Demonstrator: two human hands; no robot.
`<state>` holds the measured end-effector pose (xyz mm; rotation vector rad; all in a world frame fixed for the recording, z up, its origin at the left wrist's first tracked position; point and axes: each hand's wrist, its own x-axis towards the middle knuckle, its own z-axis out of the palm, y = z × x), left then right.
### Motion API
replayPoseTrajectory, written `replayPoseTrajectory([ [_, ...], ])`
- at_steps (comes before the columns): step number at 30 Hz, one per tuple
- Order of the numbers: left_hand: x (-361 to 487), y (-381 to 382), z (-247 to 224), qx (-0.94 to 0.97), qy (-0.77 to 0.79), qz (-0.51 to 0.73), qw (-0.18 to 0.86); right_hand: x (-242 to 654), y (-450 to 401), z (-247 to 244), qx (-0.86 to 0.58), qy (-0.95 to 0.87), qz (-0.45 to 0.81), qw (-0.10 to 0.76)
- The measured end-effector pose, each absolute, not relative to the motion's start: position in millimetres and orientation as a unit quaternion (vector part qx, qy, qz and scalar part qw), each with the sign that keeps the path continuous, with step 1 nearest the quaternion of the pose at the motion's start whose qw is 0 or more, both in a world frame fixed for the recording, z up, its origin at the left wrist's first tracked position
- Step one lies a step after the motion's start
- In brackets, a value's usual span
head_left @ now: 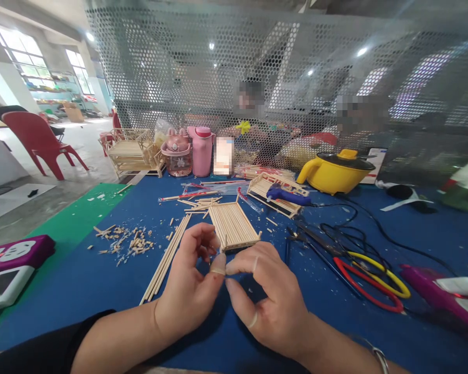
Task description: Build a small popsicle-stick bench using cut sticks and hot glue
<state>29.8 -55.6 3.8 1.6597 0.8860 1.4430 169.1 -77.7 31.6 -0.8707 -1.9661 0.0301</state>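
Note:
My left hand (pixel 197 278) is raised over the near side of the table, fingers loosely curled and thumb apart from them. My right hand (pixel 271 291) meets it from the right; its thumb and index finger close in at the left thumb, and anything between them is too small to make out. Pale bands wrap some fingers and a thumb. Just beyond both hands lies a small panel of wooden sticks (pixel 234 223) with short upright pegs at its corners. Several long thin sticks (pixel 166 262) lie beside my left hand.
Stick offcuts (pixel 134 241) are scattered at left. A blue glue gun (pixel 288 195) rests on a stick frame (pixel 271 189). Pliers (pixel 368 280) and black cables lie at right. A yellow pot (pixel 335 174), pink bottles (pixel 202 153) and a perforated screen (pixel 179 62) stand behind.

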Motion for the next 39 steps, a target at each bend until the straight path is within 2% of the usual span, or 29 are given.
replayPoseTrajectory([
  [6, 28.7, -50.9, 3.0, 0.677, 0.36, 0.561, 0.313, 174.3, -71.6, 34.3, -0.326, -0.829, -0.019, 0.454],
  [14, 27.4, -54.2, 3.1, 0.702, 0.371, 0.53, 0.3, 177.6, -67.4, 33.3, -0.334, -0.848, -0.007, 0.412],
  [21, 26.8, -52.5, 0.7, 0.722, 0.352, 0.52, 0.291, 175.2, -67.8, 29.6, -0.339, -0.836, 0.005, 0.431],
  [24, 25.5, -53.3, 1.3, 0.726, 0.347, 0.521, 0.284, 173.8, -70.1, 32.4, -0.383, -0.81, 0.079, 0.438],
  [28, 24.3, -51.9, 2.5, 0.734, 0.349, 0.514, 0.273, 173.2, -71.8, 36.2, -0.438, -0.755, 0.264, 0.41],
  [31, 24.4, -48.8, 1.7, 0.741, 0.358, 0.505, 0.26, 172.4, -71.4, 34.4, -0.449, -0.731, 0.313, 0.408],
  [33, 24.3, -47.3, 0.2, 0.747, 0.36, 0.499, 0.251, 171.4, -71.3, 30.7, -0.453, -0.742, 0.273, 0.412],
  [37, 23.2, -48.0, -1.0, 0.755, 0.348, 0.489, 0.265, 171.5, -71.4, 24.4, -0.441, -0.775, 0.105, 0.441],
  [39, 23.3, -48.9, 0.7, 0.746, 0.348, 0.487, 0.292, 173.8, -71.1, 24.8, -0.432, -0.775, 0.079, 0.454],
])
